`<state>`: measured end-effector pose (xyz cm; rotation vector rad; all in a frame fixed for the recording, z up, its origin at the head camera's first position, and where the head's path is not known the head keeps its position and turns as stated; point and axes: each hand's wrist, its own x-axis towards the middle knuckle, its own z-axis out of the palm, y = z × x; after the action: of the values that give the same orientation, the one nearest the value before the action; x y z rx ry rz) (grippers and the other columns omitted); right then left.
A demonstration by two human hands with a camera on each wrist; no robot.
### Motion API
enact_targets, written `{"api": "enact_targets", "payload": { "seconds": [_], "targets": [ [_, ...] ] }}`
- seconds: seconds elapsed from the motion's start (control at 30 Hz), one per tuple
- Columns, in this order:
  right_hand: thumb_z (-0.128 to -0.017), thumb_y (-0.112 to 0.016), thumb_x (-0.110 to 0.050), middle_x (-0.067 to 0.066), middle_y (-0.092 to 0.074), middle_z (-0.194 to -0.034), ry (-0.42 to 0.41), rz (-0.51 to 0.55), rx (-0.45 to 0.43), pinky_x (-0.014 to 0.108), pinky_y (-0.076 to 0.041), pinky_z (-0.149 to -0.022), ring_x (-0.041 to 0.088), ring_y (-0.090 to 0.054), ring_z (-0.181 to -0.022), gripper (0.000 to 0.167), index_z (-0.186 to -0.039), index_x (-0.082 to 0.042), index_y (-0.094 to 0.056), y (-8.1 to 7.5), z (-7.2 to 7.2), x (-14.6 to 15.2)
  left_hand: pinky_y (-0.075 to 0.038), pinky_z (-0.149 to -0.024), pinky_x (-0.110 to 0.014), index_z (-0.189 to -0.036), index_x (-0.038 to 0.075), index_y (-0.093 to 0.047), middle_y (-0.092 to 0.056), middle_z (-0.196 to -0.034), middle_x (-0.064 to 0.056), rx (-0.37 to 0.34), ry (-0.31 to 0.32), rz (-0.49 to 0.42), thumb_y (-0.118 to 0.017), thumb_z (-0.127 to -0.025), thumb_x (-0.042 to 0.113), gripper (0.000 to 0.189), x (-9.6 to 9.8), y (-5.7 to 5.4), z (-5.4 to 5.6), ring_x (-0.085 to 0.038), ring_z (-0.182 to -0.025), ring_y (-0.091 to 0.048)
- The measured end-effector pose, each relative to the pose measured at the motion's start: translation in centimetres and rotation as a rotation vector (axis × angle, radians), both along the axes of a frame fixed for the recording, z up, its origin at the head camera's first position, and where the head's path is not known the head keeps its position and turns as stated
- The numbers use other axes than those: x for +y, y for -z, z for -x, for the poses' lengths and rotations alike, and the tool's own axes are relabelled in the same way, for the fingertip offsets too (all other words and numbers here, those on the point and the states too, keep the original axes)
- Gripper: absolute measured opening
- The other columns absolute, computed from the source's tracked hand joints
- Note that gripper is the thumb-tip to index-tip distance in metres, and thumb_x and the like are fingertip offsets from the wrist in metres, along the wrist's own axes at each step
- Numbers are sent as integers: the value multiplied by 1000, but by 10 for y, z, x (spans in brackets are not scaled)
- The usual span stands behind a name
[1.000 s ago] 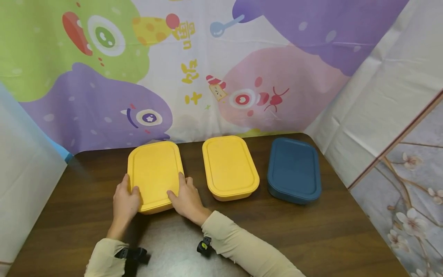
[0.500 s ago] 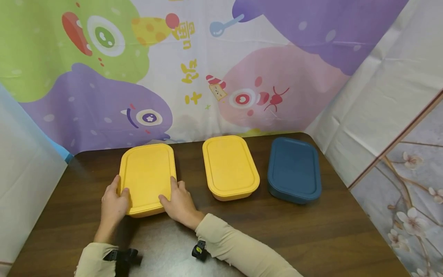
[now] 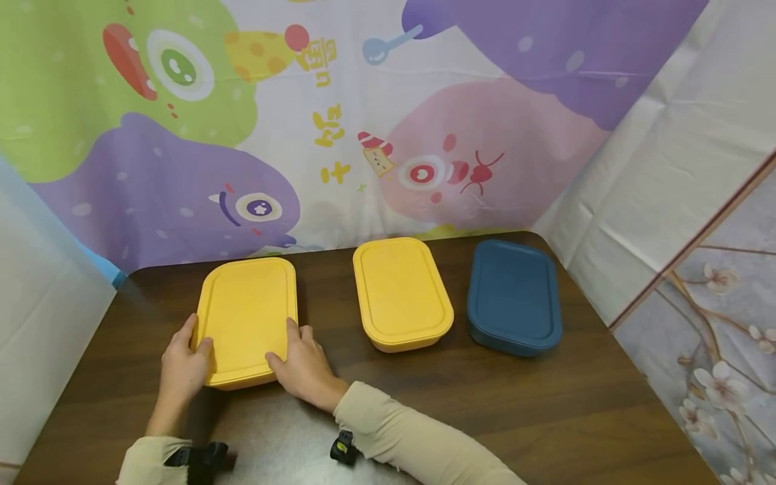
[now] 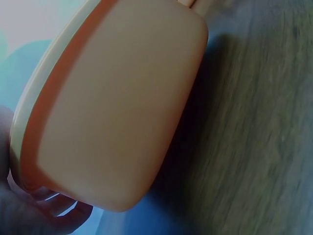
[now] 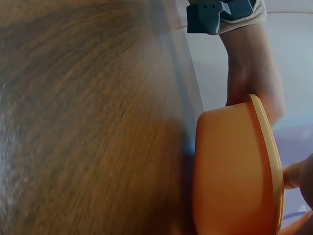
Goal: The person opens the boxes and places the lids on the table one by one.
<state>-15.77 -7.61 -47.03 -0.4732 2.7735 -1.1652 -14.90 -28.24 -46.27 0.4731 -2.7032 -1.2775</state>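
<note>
A yellow lidded food container (image 3: 247, 316) is held between both hands at the left of the table. My left hand (image 3: 182, 370) grips its left side near the front corner, thumb on the lid's edge. On the opposite side my right hand (image 3: 306, 367) holds it the same way. The left wrist view shows the container's plain side wall (image 4: 117, 107) with curled fingers (image 4: 78, 215) under the rim. The right wrist view shows its orange-looking wall (image 5: 234, 171). Whether its base touches the table cannot be told.
A second yellow container (image 3: 403, 293) stands mid-table, with a dark blue one (image 3: 514, 296) to its right, both lidded. The brown wooden table (image 3: 485, 417) meets a cartoon-printed cloth (image 3: 339, 215) at the back. White sheets hang at both sides.
Both hands have carried the left yellow container leftward and a little toward the person. The middle yellow and the blue containers have stayed put.
</note>
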Motion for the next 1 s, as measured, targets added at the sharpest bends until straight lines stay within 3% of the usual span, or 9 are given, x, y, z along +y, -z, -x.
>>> {"api": "enact_targets", "payload": {
  "seconds": [0.23,0.47,0.7,1.0],
  "targets": [
    [-95,-58,-40,17,-52,-129,-23,-6,15,29,-53,-80,22,-63,-95,69,-151,-6,-33,2,-1,-4,-21,-116,-59,-153,-1,-20,-25,-153,-33,-9,-15,-9,-40,-101,11,57,-5,1,-2,-49,-142,-24],
    [-95,-58,-41,15,-51,-129,-28,-30,23,29,-53,-85,23,-62,-101,70,-151,-8,-33,5,-3,-4,-21,-116,-60,-154,0,-19,-24,-153,-34,-28,-20,-15,-39,-101,11,58,-7,6,-5,-50,-142,-24],
    [-95,-57,-44,14,-50,-129,-64,-42,32,26,-51,-85,19,-60,-100,73,-151,-7,-30,6,-3,-4,-18,-115,-62,-154,-1,-13,-21,-153,-35,-78,-12,-1,-35,-101,11,59,-8,7,-9,-51,-142,-20],
    [-96,-57,-45,15,-50,-128,-87,-42,44,28,-51,-82,22,-61,-97,74,-152,-6,-28,7,1,-2,-21,-114,-63,-154,-1,-17,-26,-148,-38,-29,-29,4,-35,-101,11,57,-7,9,-7,-53,-139,-24]
  ]
}}
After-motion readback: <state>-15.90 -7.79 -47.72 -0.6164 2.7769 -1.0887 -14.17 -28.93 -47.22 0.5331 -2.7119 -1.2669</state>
